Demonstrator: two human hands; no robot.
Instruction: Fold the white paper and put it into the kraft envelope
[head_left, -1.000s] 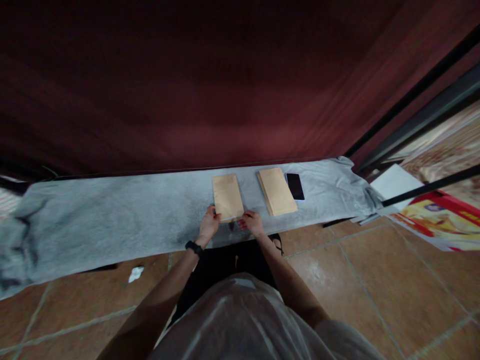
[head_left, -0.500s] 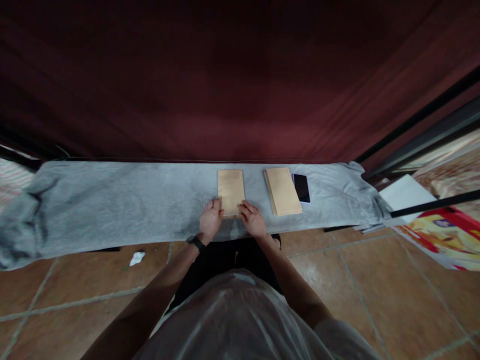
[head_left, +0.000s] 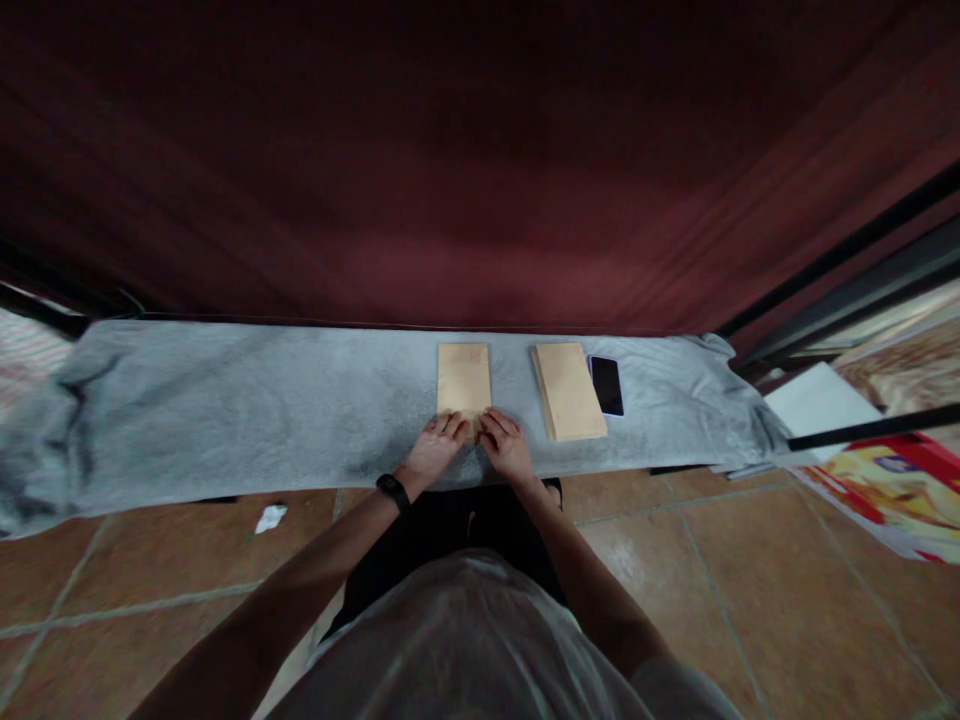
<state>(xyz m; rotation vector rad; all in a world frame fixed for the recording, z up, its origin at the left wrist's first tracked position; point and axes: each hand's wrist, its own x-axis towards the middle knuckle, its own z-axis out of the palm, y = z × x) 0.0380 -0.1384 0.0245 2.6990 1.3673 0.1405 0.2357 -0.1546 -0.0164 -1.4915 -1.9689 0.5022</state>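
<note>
A tan paper envelope [head_left: 463,375] with faint reddish print near its top right corner lies flat on the grey cloth in front of me. My left hand [head_left: 441,445] is at its near end, fingers bent over the lower left part and closed on the paper. At the lower right corner, my right hand [head_left: 505,442] has its curled fingers gripping the same end. The fingertips of both hands are close together and hide most of the near edge. A stack of similar envelopes [head_left: 571,392] rests to the right, apart from my hands.
Beside the stack lies a dark-screened phone [head_left: 607,386]. The grey cloth [head_left: 262,410] covers a long narrow surface against a dark red curtain [head_left: 465,200]. At right are a black bar [head_left: 877,428] and a red-and-yellow printed box [head_left: 900,485]. White scrap [head_left: 271,518] lies on the tiled floor.
My left hand has slid rightward across the envelope's near end, closer to my right hand. The right hand stays by the lower right corner. The view has shifted slightly.
</note>
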